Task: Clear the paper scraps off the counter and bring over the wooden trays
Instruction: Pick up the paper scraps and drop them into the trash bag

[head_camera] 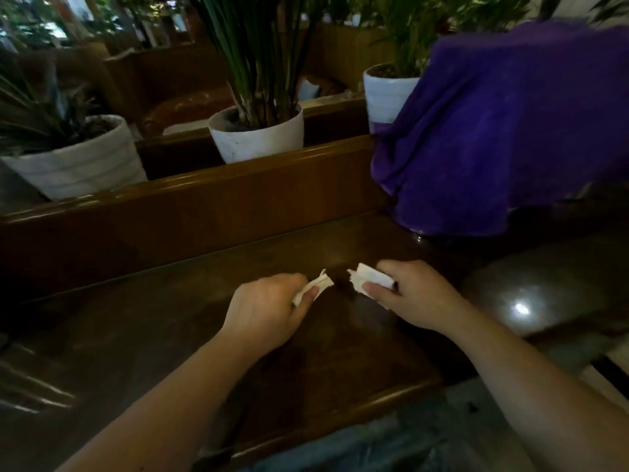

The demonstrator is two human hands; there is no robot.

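Both hands low over the dark wood counter point(170, 301), each w/ a white paper scrap pinched in it. Left hand point(269, 311): thumb and fingers closed on a thin crumpled scrap point(318, 286), its torn end poking out toward centre. Right hand point(413, 294): thumb pressed on a wider folded scrap point(369, 279), fingers curled round it. The 2 scraps sit near each other w/ a gap between, ragged ends facing, so prob. one piece pulled apart or two being gathered; can't tell which. Held just above or on the counter, likely bc they're being collected to take away. Count: 2 scraps, both in hand; no other loose paper visible on the counter. Wooden trays: 0 in view, so that half of the task looks not yet started. Behind the counter's raised back rail, 3 white plant pots point(257, 134) in a row. One purple cloth point(503, 127) draped over something at the right end, hiding what's under it.
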